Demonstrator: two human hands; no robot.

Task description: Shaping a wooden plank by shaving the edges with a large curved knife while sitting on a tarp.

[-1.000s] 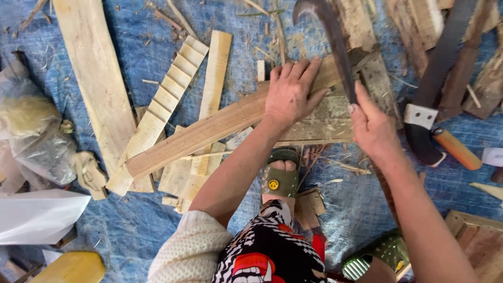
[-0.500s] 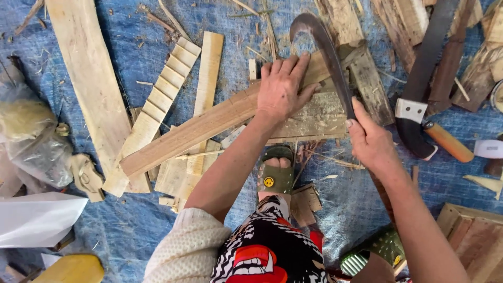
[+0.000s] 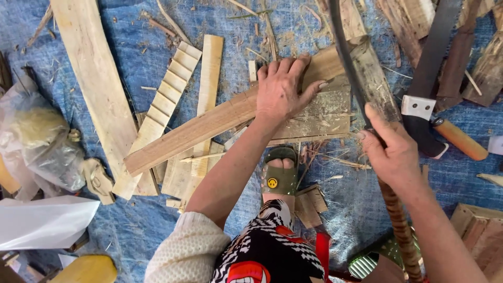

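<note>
While your left hand (image 3: 283, 89) lies flat with fingers spread on the long wooden slat (image 3: 209, 128), pressing it down, your right hand (image 3: 395, 152) at its 4 o'clock is wrapped tight around the handle of a curved billhook (image 3: 348, 68). That blade rises toward 12 o'clock from your fist, crossing the slat's upper end just beside your left fingertips; whether the edge touches the wood cannot be told. The slat runs diagonally from 8 o'clock to 2 o'clock across a weathered chopping block (image 3: 325, 115), and all of it sits on a blue tarp (image 3: 131, 47) littered with splinters. Your sandalled foot (image 3: 280, 175) rests at 6 o'clock of the left hand, just below the block. At 10 o'clock of the slat lies a notched strip (image 3: 167, 97), with a broad pale plank (image 3: 97, 89) beyond it toward 9 o'clock. A handsaw with a black grip (image 3: 424, 89) lies at 3 o'clock of the billhook, an orange-handled tool (image 3: 461, 140) just beside it. Crumpled clear plastic bags (image 3: 39, 141) sit far out at 9 o'clock.
</note>
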